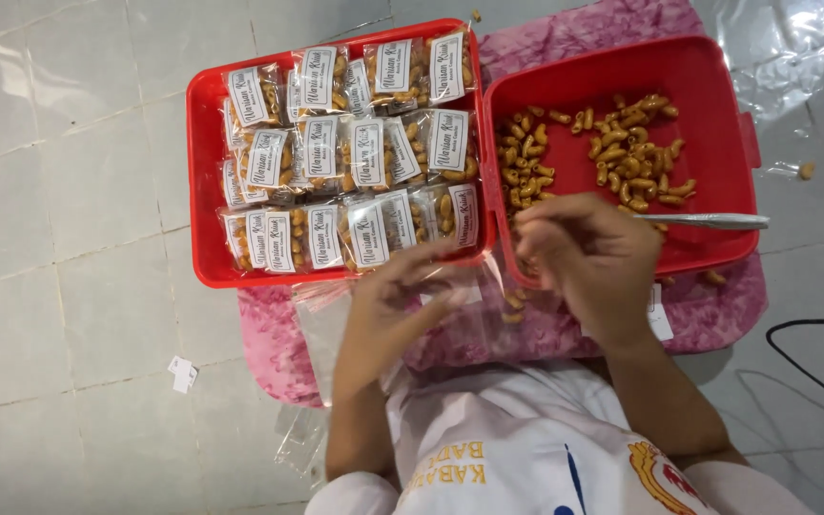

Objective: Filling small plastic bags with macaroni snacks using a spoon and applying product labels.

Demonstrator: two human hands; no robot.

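My left hand [395,303] rests on a small clear plastic bag [450,310] lying over pink cloth [545,329] in front of me, fingers pinching its mouth. My right hand [591,256] hovers at the near rim of the right red tray [717,86], fingers bunched as if pinching a few snack pieces; what it holds is hidden. Loose curled golden snack pieces [622,153] lie scattered in that tray. A metal spoon [712,221] lies in the tray just right of my right hand.
The left red tray [204,181] is packed with several sealed snack packets with white labels [355,153]. Stray snack pieces [806,170] lie on the tiled floor. A stack of clear bags [321,329] lies at my left; a black cable [813,353] loops at right.
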